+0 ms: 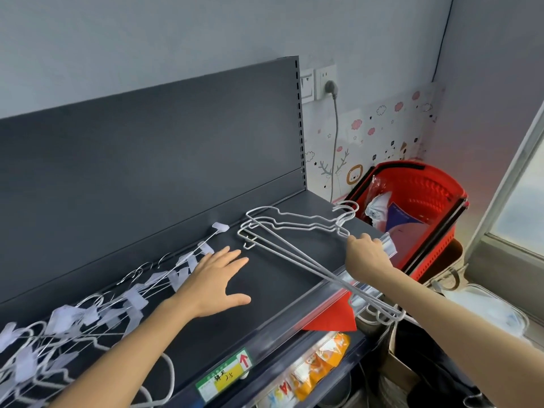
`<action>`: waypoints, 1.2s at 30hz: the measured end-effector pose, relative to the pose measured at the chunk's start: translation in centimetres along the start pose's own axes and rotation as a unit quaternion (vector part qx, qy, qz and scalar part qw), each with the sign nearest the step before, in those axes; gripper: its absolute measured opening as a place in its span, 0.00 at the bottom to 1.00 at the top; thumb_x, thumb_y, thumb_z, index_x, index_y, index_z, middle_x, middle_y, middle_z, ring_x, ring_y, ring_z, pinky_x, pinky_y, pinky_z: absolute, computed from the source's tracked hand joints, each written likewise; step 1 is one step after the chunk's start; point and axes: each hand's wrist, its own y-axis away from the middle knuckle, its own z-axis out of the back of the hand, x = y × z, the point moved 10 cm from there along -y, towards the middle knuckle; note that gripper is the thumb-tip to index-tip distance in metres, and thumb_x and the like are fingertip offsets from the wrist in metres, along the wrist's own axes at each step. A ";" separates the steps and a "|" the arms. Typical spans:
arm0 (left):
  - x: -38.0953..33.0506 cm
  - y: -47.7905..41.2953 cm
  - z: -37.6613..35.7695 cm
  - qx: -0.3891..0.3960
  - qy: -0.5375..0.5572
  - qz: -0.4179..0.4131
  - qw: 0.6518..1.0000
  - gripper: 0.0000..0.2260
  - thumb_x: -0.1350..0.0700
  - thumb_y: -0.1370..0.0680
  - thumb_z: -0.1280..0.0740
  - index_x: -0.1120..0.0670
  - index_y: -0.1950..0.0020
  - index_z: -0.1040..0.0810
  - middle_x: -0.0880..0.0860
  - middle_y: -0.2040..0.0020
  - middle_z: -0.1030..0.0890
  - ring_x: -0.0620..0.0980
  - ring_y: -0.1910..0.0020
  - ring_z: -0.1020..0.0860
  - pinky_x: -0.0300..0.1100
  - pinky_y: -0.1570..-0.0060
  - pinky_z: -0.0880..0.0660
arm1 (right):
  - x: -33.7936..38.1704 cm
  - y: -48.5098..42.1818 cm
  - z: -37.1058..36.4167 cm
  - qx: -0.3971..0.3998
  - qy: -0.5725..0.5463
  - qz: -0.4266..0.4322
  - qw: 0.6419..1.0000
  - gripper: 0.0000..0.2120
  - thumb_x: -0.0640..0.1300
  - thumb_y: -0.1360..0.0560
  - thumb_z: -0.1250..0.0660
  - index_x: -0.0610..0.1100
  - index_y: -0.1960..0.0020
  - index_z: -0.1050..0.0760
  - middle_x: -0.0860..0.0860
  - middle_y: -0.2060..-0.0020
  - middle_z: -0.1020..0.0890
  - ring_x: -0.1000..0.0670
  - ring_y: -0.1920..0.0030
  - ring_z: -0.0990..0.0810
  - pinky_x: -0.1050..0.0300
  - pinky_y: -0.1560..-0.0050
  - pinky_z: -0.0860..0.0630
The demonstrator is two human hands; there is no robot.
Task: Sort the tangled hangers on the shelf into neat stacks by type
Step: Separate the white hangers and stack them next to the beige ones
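Note:
A small stack of white wire hangers [294, 225] lies on the right part of the dark shelf [273, 278], its long ends jutting past the front edge. My right hand [366, 256] grips this stack near the hooks, fingers curled round the wires. Along the shelf's left side lies a tangle of clip hangers [97, 313] with pale clips on thin metal wires, mixed with white wire hangers. My left hand [216, 279] hovers flat with fingers spread, just right of that tangle, holding nothing.
A dark back panel [153, 160] rises behind the shelf. A red shopping basket [426, 198] with bags stands right of the shelf. A price-tag rail [223, 375] runs along the front edge, with snack packets [321, 363] on the shelf below. A plugged wall socket [326, 83] sits behind.

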 end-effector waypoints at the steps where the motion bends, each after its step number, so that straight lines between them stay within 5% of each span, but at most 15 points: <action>1: 0.1 0.1 -0.1 0.001 -0.003 -0.001 1.000 0.36 0.34 0.27 0.38 0.44 0.23 0.48 0.43 0.22 0.51 0.43 0.23 0.58 0.44 0.26 0.59 | -0.1 0.1 -0.1 -0.004 0.005 -0.005 1.000 0.12 0.35 0.26 0.43 0.38 0.42 0.33 0.40 0.45 0.29 0.38 0.43 0.32 0.45 0.48 0.28; 9: 2.2 2.1 -1.1 0.033 0.009 0.044 0.998 0.38 0.30 0.29 0.40 0.42 0.23 0.49 0.44 0.22 0.52 0.45 0.23 0.59 0.48 0.26 0.55 | 6.2 2.0 1.1 -0.136 0.058 0.132 0.980 0.22 0.42 0.27 0.38 0.43 0.34 0.37 0.43 0.39 0.28 0.38 0.37 0.33 0.43 0.37 0.35; 17: 7.5 9.4 0.1 -0.007 0.036 0.087 0.995 0.35 0.34 0.27 0.38 0.43 0.24 0.46 0.44 0.22 0.49 0.44 0.24 0.54 0.46 0.26 0.50 | 18.9 6.9 -2.7 -0.042 0.022 0.326 0.944 0.17 0.51 0.23 0.40 0.42 0.39 0.29 0.44 0.37 0.29 0.40 0.33 0.36 0.46 0.34 0.33; 21: 11.7 15.2 0.0 -0.015 0.059 0.119 0.991 0.43 0.26 0.34 0.43 0.45 0.24 0.44 0.44 0.23 0.46 0.44 0.24 0.51 0.42 0.27 0.50 | 25.2 10.9 -5.3 0.022 0.036 0.382 0.923 0.17 0.50 0.21 0.41 0.42 0.37 0.29 0.44 0.35 0.31 0.41 0.31 0.38 0.46 0.35 0.32; 25: 16.3 21.6 -0.3 -0.031 0.087 0.164 0.982 0.36 0.33 0.28 0.38 0.44 0.24 0.44 0.44 0.23 0.46 0.44 0.24 0.50 0.43 0.26 0.48 | 32.1 15.9 -6.8 0.056 0.022 0.444 0.894 0.17 0.50 0.21 0.41 0.42 0.36 0.28 0.45 0.35 0.30 0.43 0.32 0.37 0.51 0.33 0.35; 30: 21.0 27.5 -1.3 -0.031 0.107 0.198 0.974 0.38 0.29 0.31 0.41 0.43 0.24 0.44 0.45 0.23 0.47 0.44 0.24 0.50 0.43 0.27 0.49 | 37.8 20.8 -8.4 0.094 0.000 0.474 0.875 0.20 0.55 0.24 0.38 0.39 0.44 0.25 0.44 0.47 0.23 0.45 0.46 0.28 0.55 0.43 0.32; 36: 24.6 33.0 -2.1 -0.024 0.118 0.219 0.968 0.37 0.30 0.30 0.42 0.42 0.24 0.46 0.44 0.23 0.47 0.44 0.24 0.50 0.43 0.26 0.48 | 42.2 25.5 -10.2 0.087 0.038 0.501 0.860 0.32 0.63 0.27 0.37 0.43 0.31 0.33 0.45 0.33 0.31 0.44 0.31 0.35 0.51 0.32 0.35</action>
